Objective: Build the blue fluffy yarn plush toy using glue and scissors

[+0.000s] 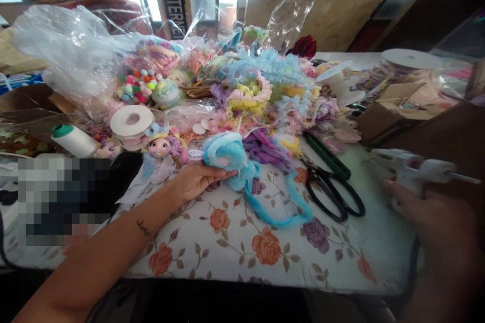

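My left hand (196, 181) pinches the lower edge of a fluffy light-blue plush piece (226, 150) between thumb and fingers. From that piece a blue fuzzy strand (278, 221) loops over the flowered cloth. At the right, blurred, my right hand (424, 212) is closed round the handle of a white glue gun (424, 166), its nozzle towards the right edge. Black-handled scissors (335, 192) lie between my hands beside a green-handled tool (328, 155). Purple fuzzy strands (269, 149) rest just behind the blue piece.
A heap of pastel ruffled trim (273, 73) and plastic bags (68, 45) fills the back. At left are a ribbon spool (131, 120), a thread cone (76, 141), doll heads (162, 146) and a pixelated patch. Behind the glue gun sits a cardboard box (394, 111).
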`<state>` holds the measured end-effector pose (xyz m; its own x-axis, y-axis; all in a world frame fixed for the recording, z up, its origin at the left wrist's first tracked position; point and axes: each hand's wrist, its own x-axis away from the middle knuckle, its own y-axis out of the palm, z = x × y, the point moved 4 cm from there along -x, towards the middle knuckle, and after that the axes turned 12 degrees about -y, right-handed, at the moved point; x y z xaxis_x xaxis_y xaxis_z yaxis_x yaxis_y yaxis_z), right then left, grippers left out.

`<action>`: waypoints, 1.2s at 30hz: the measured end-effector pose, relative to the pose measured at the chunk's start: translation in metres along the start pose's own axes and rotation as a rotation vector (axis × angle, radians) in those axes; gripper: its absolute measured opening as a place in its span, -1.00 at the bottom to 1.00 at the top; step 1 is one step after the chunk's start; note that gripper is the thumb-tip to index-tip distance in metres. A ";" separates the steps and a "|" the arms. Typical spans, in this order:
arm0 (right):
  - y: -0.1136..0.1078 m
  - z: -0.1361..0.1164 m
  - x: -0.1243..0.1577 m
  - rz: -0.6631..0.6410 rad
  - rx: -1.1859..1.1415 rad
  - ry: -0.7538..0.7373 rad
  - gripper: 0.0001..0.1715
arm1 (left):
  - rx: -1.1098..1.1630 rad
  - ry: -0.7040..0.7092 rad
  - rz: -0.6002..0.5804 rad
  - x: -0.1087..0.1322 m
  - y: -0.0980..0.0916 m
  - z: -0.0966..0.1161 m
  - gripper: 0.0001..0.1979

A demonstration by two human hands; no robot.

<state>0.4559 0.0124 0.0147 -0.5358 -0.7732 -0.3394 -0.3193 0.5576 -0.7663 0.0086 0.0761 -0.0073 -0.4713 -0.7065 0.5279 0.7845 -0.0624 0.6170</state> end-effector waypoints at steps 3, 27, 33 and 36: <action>-0.007 -0.045 0.052 0.125 -0.378 0.172 -0.79 | 0.039 -0.005 0.027 -0.002 0.000 0.001 -0.77; 0.072 -0.194 0.191 -0.746 -0.968 0.251 -0.62 | -0.011 0.115 0.071 -0.005 -0.002 0.001 -0.65; 0.073 -0.194 0.190 -0.765 -0.934 0.257 -0.61 | -0.031 0.109 0.062 -0.005 -0.002 0.001 -0.73; 0.073 -0.194 0.190 -0.771 -0.942 0.247 -0.63 | -0.048 0.109 0.048 -0.005 -0.001 0.000 -0.75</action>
<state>0.1794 -0.0354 -0.0003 -0.0596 -0.9747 0.2154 -0.9981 0.0620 0.0044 0.0096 0.0797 -0.0106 -0.3884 -0.7815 0.4882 0.8248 -0.0587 0.5623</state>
